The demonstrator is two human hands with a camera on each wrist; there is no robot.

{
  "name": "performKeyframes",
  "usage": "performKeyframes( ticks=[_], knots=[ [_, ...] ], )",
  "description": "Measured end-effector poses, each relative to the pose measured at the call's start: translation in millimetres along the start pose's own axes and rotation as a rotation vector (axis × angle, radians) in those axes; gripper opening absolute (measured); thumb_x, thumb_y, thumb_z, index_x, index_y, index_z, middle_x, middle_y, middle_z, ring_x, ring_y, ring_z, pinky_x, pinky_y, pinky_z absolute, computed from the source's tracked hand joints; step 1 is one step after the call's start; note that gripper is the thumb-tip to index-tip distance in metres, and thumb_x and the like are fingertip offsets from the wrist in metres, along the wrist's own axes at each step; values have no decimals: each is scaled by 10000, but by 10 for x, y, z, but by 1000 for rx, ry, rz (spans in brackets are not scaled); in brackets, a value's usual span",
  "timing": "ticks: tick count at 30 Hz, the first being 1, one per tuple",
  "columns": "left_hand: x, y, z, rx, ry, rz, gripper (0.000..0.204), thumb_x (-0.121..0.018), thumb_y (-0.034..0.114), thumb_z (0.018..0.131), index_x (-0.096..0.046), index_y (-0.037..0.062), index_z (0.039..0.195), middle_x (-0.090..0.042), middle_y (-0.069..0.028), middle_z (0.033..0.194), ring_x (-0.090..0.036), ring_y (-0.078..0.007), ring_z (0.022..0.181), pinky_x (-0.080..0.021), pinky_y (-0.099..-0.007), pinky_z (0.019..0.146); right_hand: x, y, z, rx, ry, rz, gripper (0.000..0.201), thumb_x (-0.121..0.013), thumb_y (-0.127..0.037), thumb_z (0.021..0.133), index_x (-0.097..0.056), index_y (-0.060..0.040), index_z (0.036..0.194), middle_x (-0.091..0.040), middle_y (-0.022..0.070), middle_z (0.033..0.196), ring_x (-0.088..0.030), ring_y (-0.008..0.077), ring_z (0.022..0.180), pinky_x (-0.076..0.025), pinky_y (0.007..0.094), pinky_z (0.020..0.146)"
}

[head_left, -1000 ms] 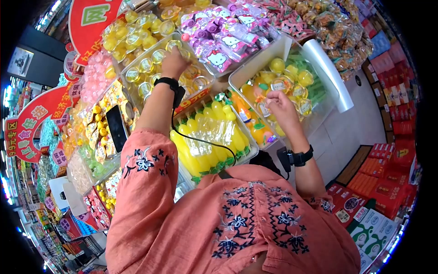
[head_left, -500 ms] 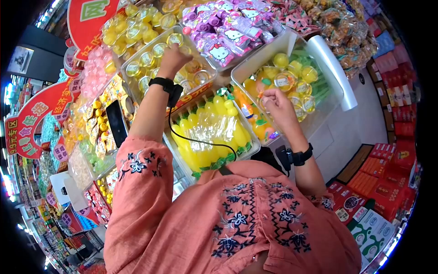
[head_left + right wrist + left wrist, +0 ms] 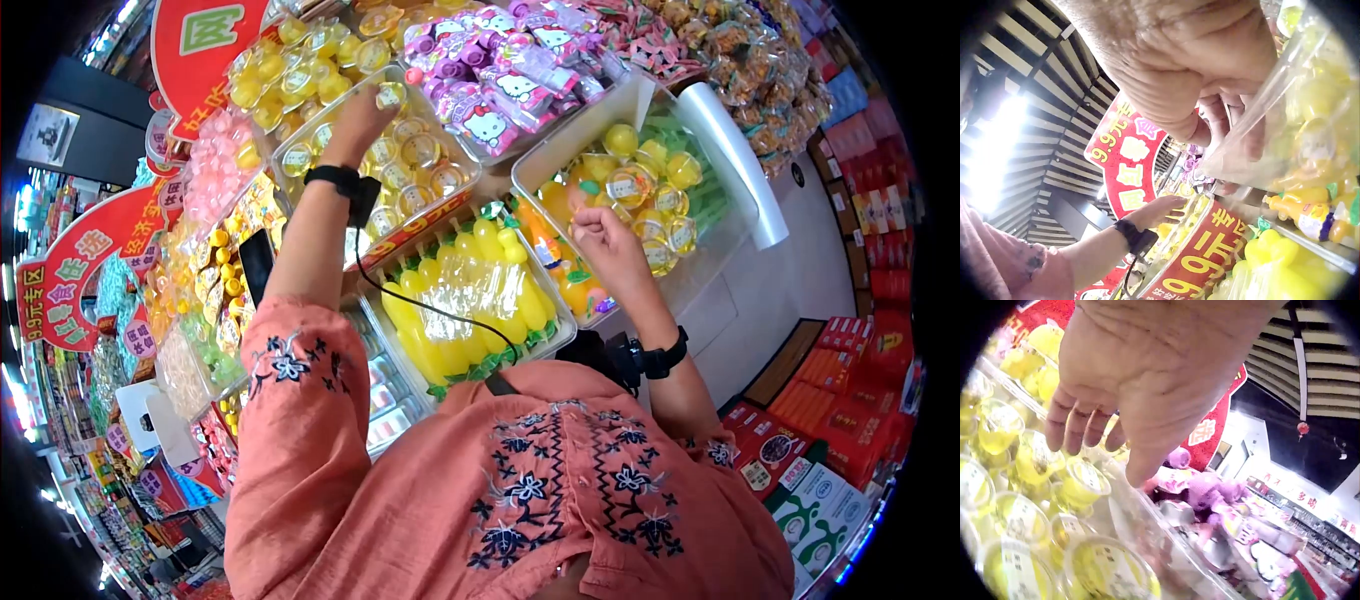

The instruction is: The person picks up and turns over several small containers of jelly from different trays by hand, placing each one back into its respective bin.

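My left hand [image 3: 358, 122] hovers over a clear bin of yellow jelly cups [image 3: 420, 150]. In the left wrist view its fingers [image 3: 1073, 430] hang loosely, slightly bent, above the cups [image 3: 1085, 478], with nothing between them. My right hand [image 3: 615, 250] is at the near left side of another clear container, which holds yellow jelly cups [image 3: 630, 185], yellow balls and green sticks. Seen from the right wrist, its thumb and curled fingers pinch a clear plastic edge [image 3: 1235, 153]; some fingers are partly behind the plastic. An orange bottle-shaped pack [image 3: 1310, 215] sits beneath.
A bin of yellow banana-like packs [image 3: 465, 300] stands nearest the body. Purple Hello Kitty packs [image 3: 500, 90] lie beyond. A black phone [image 3: 256, 268] rests on sweets at left. A white roll [image 3: 735, 165] borders the right container. A cable [image 3: 430, 308] trails from the left wrist.
My left hand has shifted left across the jelly-cup bin, uncovering more cups on its right. The right hand stays at nearly the same place, its fingers slightly shifted.
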State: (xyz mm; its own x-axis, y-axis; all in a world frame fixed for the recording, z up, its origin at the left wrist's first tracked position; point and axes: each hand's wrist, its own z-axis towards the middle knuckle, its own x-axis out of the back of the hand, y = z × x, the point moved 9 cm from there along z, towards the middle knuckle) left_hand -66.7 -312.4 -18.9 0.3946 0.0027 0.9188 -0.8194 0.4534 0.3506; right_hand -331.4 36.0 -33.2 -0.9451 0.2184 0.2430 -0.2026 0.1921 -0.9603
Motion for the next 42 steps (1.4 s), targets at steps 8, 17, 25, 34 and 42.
performKeyframes(
  ticks=[8,17,25,34,42],
  knots=[
    [-189,141,198,24,-77,468,604,-740,380,751,-538,150,1271,-614,-203,1166,-600,-378,1101,-498,-506,864,-120,-465,52,166,47,-132,238,-604,-80,893,-556,18,1105,-597,115,1043,-630,199,926,-512,307,812],
    [-252,119,250,89,-136,555,778,-676,585,753,-504,126,1357,-579,-168,1280,-494,-365,1262,-391,-549,989,-245,-654,206,180,-1,-157,240,-594,-73,894,-555,14,1114,-597,125,1050,-627,220,948,-514,324,821],
    [-323,105,263,-129,-188,460,721,-753,457,719,-517,165,1335,-546,-150,1306,-514,-363,1220,-426,-542,970,-291,-684,377,164,-37,-85,262,-588,-76,890,-548,29,1126,-613,155,1060,-627,233,945,-515,334,815],
    [-294,80,370,-30,-213,578,749,-736,524,722,-527,124,1320,-562,-140,1305,-519,-347,1208,-414,-544,962,-339,-710,462,158,-71,-50,275,-579,-85,895,-542,43,1136,-618,158,1071,-627,220,952,-517,332,826],
    [-273,132,205,-145,-198,546,715,-763,460,719,-530,158,1324,-592,-135,1257,-541,-334,1186,-424,-541,934,-315,-589,440,106,-60,-28,277,-589,-69,889,-543,46,1136,-626,152,1053,-634,215,933,-521,328,821]
  ],
)
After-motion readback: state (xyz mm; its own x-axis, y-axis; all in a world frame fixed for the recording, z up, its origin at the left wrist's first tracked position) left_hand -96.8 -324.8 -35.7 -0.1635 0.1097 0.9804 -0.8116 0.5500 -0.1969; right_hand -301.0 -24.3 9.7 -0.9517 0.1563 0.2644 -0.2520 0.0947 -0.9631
